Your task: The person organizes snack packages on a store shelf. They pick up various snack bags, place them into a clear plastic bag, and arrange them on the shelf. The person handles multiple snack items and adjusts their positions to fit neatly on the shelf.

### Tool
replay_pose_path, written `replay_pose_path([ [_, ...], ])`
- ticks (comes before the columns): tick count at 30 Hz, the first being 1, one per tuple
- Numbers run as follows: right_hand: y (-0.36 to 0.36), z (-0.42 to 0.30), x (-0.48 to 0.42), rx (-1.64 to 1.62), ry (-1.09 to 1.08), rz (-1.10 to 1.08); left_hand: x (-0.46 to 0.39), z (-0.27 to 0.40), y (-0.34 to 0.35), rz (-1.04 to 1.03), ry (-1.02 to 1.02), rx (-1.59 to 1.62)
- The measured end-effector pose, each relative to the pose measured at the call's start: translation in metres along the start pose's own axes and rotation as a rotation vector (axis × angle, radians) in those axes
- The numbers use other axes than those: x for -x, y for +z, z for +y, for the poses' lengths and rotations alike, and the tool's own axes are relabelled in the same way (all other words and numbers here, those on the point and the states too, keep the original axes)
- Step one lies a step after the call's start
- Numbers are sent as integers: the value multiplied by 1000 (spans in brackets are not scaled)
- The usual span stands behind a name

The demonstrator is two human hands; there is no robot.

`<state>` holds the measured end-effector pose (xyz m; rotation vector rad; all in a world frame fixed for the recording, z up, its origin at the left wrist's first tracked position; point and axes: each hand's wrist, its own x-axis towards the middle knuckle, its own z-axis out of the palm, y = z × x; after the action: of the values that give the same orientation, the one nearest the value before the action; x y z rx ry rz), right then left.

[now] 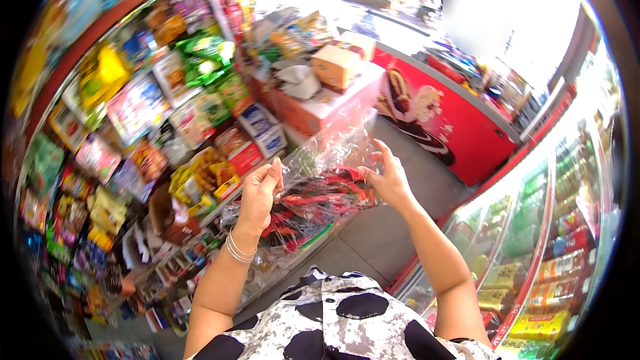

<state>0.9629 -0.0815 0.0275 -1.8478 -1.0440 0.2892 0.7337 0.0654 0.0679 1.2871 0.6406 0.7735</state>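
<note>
In front of me is a clear plastic bag (345, 152), with red and dark packaged goods (320, 200) seen in or beneath its lower part; which one is hard to tell through the glare. My left hand (260, 192), wearing thin bangles at the wrist, pinches the bag's left side between thumb and fingers. At the bag's right side is my right hand (390, 175), thumb and fingers spread apart. Its thumb lies against or just over the plastic; I cannot tell which.
Shelves of packaged snacks (195, 125) rise on the left. Ahead are a cardboard box (337, 66) on a counter and a red chest freezer (450, 110). A glass-door drinks cooler (525, 240) stands at right. Grey floor tiles (365, 240) show between them.
</note>
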Motion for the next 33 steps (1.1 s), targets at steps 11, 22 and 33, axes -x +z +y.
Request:
replay_pose_path([
  [11,-140,137,-82,-247,199,377,-174,-64,176,-291,-276,152],
  [22,-248,243,-166,-450,299,673,-314,-96,350,-548,-286,52],
  [33,-281,265,-293,-169,-61,194,-520,-220,499,-283,-209,484],
])
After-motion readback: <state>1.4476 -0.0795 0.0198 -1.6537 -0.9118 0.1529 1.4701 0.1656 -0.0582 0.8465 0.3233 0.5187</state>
